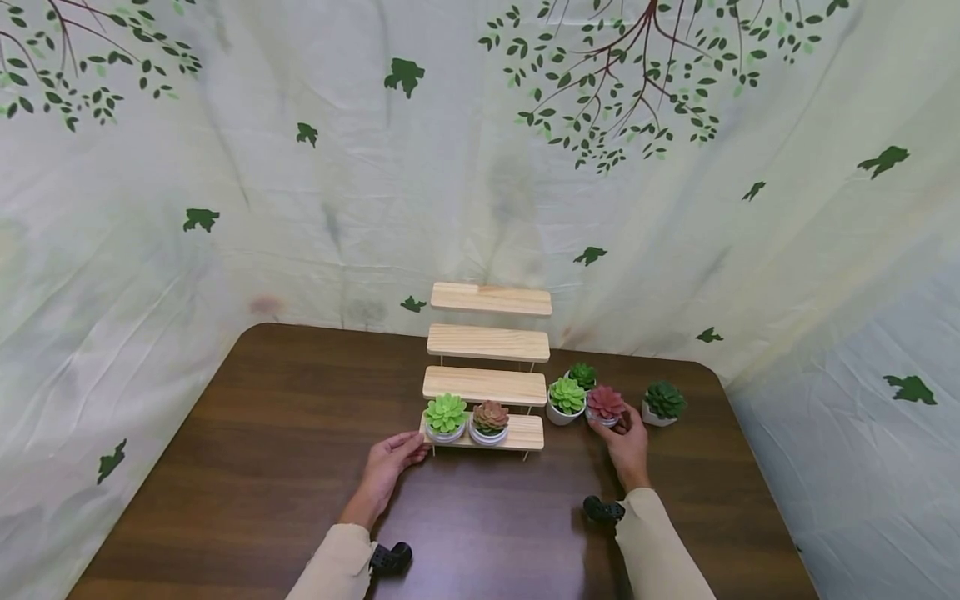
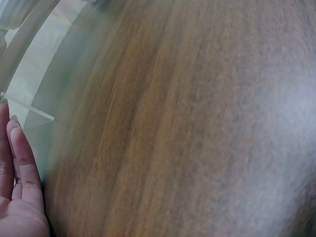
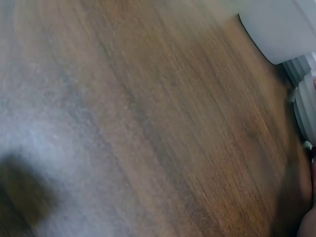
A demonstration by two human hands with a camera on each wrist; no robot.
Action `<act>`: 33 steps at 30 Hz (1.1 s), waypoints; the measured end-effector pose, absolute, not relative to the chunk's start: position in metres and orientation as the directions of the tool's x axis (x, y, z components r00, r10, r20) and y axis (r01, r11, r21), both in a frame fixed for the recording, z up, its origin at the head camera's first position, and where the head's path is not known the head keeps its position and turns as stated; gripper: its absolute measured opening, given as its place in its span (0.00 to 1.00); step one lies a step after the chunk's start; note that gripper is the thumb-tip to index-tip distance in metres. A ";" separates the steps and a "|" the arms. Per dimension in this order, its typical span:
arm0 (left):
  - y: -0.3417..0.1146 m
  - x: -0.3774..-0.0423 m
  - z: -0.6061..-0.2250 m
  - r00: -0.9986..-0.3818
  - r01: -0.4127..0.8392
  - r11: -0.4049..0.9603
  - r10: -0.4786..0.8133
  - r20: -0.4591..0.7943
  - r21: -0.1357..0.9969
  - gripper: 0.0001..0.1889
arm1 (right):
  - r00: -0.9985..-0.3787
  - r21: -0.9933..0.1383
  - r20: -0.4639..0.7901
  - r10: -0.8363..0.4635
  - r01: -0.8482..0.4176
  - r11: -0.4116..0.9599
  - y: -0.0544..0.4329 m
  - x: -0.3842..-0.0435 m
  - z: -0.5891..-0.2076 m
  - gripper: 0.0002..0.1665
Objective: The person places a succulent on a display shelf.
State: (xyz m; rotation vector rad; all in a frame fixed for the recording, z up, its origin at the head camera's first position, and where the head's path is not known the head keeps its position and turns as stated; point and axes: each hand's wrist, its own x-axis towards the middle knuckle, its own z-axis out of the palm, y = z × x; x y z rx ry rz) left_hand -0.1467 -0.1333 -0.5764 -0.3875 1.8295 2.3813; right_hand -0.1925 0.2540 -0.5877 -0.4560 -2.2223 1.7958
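A four-tier wooden display stand [image 1: 487, 385] is at the table's back. On its lowest board sit a light green potted succulent [image 1: 446, 414] and a brownish-red potted succulent [image 1: 491, 419]. My left hand [image 1: 393, 463] is at the left end of that board, fingers straight and fingertips right at its edge; the left wrist view shows those fingers [image 2: 27, 168] beside a clear leg [image 2: 37, 110]. To the right of the stand, my right hand [image 1: 628, 446] grips a red potted succulent [image 1: 604, 403] by its white ribbed pot [image 3: 306, 108], thumb and fingers on either side.
Beside the red one stand a light green potted succulent [image 1: 566, 397] and a dark green one [image 1: 582, 375] behind it. Another dark green potted succulent [image 1: 664, 403] stands farther right. A printed cloth [image 1: 360, 208] hangs behind the brown table [image 1: 300, 433].
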 end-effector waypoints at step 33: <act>-0.134 -0.148 -0.577 -0.958 -0.259 -0.263 -0.054 -0.283 0.929 0.13 | -0.937 -0.998 0.008 0.349 0.015 0.064 0.244 -0.140 -0.563 0.39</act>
